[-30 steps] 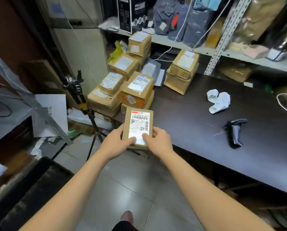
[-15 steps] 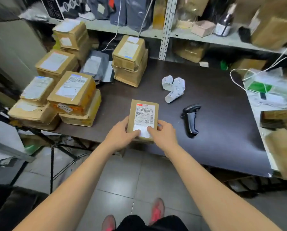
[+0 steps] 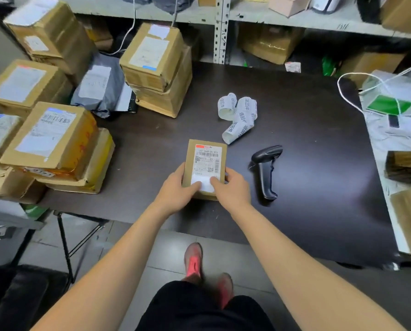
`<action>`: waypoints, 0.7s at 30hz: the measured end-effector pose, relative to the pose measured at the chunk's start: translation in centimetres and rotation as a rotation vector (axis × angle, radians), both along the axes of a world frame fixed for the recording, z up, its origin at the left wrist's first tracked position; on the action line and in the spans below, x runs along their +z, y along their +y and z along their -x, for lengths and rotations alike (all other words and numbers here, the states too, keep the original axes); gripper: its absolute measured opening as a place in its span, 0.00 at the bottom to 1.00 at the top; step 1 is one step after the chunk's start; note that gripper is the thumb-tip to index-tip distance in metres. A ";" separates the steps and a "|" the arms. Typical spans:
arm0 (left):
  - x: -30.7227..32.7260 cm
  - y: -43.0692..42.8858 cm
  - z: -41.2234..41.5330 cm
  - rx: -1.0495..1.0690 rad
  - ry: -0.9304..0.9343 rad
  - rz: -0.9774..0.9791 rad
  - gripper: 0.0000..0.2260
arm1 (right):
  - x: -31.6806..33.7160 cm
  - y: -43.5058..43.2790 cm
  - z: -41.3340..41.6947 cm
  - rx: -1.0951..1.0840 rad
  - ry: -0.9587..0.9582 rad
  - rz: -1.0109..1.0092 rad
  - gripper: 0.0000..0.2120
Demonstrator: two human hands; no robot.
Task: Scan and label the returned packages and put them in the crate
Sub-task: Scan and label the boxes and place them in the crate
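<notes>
Cardboard parcel [image 3: 205, 163], gripped at its near end by my left hand [image 3: 175, 191] and right hand [image 3: 233, 189], thumbs on top, is held label-up low over the dark table [image 3: 295, 211], near the scanner [image 3: 266, 170], presumably so the barcode faces it.

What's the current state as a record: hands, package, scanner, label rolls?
left hand: grips small package, thumb on top
right hand: grips same package, thumb on top
small package: shipping label up, over table near front edge
scanner: lying on table, right of package, untouched
label rolls: on table behind package
</notes>
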State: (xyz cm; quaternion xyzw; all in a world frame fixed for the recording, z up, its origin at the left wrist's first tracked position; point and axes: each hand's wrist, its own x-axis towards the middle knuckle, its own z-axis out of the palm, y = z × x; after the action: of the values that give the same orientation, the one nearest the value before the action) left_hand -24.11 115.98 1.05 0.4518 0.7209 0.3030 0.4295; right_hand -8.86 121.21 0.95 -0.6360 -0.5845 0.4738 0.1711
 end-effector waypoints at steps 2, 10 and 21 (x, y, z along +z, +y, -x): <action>-0.7 1.1 0.6 0.009 -0.018 -0.005 0.19 | -0.2 0.9 0.5 -0.014 -0.020 0.002 0.16; -2.9 3.4 2.3 0.082 -0.029 0.022 0.38 | -1.3 2.2 -0.1 -0.229 -0.057 -0.084 0.16; -3.4 4.2 1.9 0.034 0.029 0.005 0.42 | -2.8 6.4 -4.3 -0.300 -0.727 -0.007 0.25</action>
State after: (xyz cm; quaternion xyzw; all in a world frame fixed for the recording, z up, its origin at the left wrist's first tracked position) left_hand -26.02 120.19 -2.32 0.4429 0.7353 0.3018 0.4149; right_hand -4.57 127.57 -1.84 -0.8402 -0.5092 0.1854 0.0221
